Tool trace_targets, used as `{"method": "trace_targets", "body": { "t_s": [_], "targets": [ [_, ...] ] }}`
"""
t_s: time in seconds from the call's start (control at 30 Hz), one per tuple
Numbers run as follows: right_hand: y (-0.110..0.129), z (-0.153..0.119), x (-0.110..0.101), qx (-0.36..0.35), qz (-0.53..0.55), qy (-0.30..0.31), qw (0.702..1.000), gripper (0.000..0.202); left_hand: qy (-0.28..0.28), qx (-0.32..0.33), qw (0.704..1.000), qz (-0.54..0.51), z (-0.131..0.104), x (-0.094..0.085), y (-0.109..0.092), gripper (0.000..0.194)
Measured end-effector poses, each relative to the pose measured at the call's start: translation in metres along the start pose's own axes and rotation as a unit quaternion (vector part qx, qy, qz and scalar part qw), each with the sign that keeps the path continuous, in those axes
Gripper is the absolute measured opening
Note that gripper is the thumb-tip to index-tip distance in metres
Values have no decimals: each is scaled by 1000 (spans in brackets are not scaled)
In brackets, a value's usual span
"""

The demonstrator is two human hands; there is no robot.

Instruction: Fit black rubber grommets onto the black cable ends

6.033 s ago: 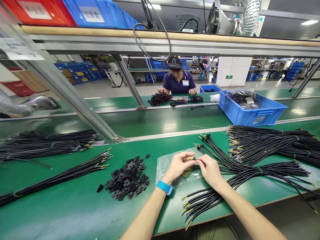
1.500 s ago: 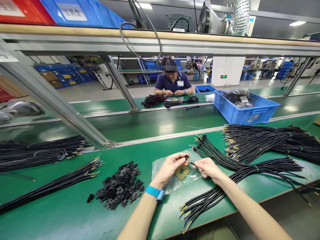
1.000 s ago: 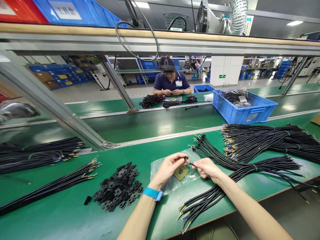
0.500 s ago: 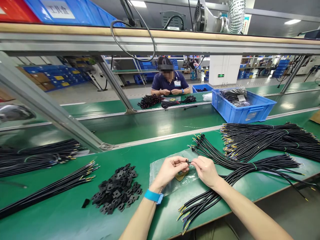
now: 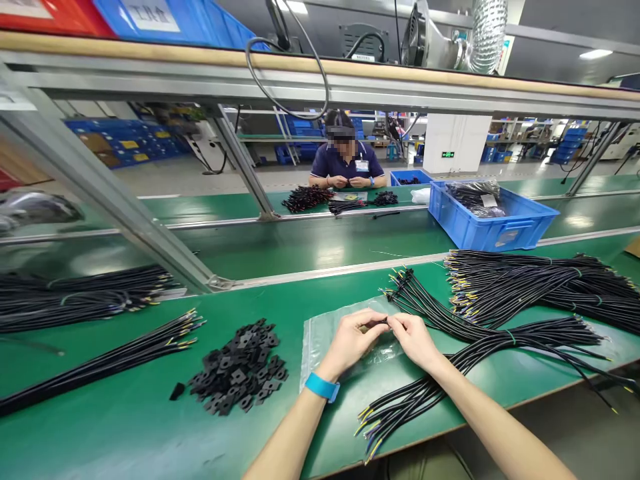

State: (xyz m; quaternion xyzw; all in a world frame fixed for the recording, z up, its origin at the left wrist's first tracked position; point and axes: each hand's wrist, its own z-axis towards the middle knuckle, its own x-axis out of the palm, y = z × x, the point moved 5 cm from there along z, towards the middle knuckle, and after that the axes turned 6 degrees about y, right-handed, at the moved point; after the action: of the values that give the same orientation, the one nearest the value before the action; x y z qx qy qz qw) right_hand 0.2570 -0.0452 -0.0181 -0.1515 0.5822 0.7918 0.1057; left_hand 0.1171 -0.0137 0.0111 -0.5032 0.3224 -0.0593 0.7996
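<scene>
My left hand, with a blue band at the wrist, pinches a small black piece that the fingers mostly hide. Against those fingertips, my right hand is closed on the end of a black cable, also largely covered. Both hands are over a clear plastic bag lying on the green bench. Left of them is a pile of small black pads with holes. A bundle of black cables with yellow and blue wire ends passes beneath and beyond my right forearm.
More cables lie in a thick stack at right and a bundle at left. A blue bin stands behind. A metal frame post slants down at left. Across the bench, a person handles small parts.
My fingertips have come together, hiding the black piece and cable end more than before. The view has shifted slightly, so most things appear a little further right.
</scene>
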Motion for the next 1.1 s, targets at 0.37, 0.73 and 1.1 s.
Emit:
{"method": "trace_targets", "body": {
  "t_s": [0.37, 0.73, 1.1],
  "targets": [
    [17, -13, -4, -128, -222, -84, 963, 25, 16, -167, 953, -254, 0, 5, 26, 59],
    [-8, 1, 0, 24, 12, 84, 996, 44, 45, -33, 993, -102, -3, 5, 4, 64],
    [14, 18, -53, -105, -263, -151, 947, 30, -146, -176, 894, 386, -13, -79, 16, 34]
  ]
}}
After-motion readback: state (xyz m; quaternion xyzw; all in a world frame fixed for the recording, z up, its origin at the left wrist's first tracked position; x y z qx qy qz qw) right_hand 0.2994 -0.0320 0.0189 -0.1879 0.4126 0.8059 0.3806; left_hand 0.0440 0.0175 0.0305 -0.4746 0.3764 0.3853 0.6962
